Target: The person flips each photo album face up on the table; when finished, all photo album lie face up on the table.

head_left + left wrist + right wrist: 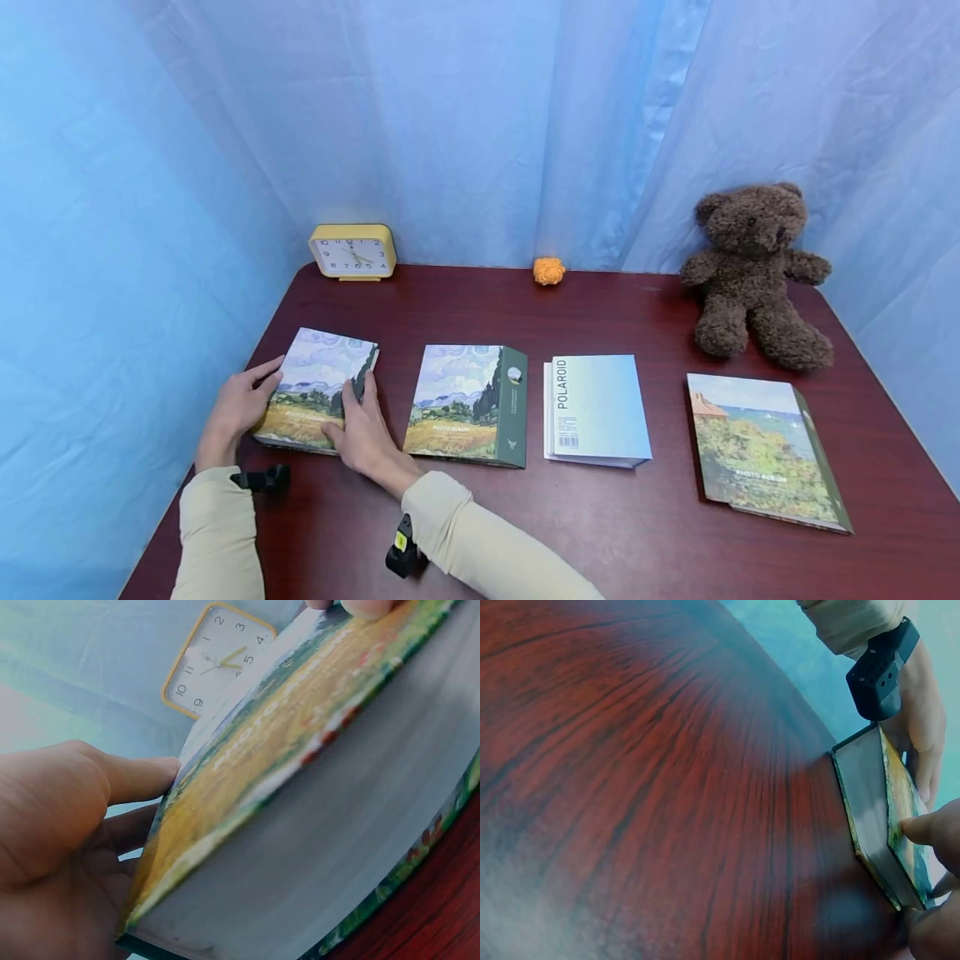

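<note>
While the left hand (234, 408), loosely bent, holds the leftmost photo album (315, 379) by its left edge, the right hand (363, 429), thumb on the cover and fingers parted, grips its right side, beside a matching photo album (453, 396) on the surface (480, 308).

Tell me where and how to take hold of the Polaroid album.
Probably best pinched by the right edge of the Polaroid album, coming in from the right: it lies flat, and the gap toward the rightmost photo album is wider than the narrow one on its left.
</note>
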Demonstrator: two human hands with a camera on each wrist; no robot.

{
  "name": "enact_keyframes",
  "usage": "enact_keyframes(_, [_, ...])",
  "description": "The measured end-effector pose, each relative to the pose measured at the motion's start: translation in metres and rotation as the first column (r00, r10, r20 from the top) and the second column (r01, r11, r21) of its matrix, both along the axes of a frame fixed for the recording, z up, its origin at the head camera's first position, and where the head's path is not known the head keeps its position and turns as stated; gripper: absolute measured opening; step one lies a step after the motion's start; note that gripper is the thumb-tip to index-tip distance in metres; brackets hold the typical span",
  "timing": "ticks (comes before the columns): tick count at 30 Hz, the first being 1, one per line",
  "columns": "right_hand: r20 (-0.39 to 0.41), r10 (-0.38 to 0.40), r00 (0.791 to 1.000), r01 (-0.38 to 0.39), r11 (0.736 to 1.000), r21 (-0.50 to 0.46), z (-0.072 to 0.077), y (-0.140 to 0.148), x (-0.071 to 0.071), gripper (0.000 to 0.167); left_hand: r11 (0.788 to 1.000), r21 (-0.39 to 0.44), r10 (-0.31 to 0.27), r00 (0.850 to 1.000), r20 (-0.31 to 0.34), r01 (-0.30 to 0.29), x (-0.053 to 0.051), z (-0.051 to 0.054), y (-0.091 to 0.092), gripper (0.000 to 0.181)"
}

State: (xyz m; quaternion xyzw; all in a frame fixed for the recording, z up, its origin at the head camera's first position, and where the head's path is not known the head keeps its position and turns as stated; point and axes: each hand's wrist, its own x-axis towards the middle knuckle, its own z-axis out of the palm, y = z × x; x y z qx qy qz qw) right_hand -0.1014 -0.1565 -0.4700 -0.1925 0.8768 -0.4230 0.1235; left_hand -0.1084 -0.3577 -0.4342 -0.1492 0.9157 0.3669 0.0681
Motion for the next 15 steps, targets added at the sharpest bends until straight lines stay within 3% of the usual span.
enact_keyframes(8, [0.031,0.001,1.000,0.001,0.998,-0.064,-0.0013,0.0026,-0.0015,0.065,0.999,-0.029,0.014,1.000,-0.011,-0.014,-0.0012,-0.0015,-0.0021,0.054])
enact_keyframes(15, [-0.003,-0.010,1.000,0.010,0.993,-0.121,0.0054,0.0060,-0.0060,0.063,0.998,-0.063,0.031,0.999,-0.027,-0.032,-0.0029,0.0014,-0.0003,0.063])
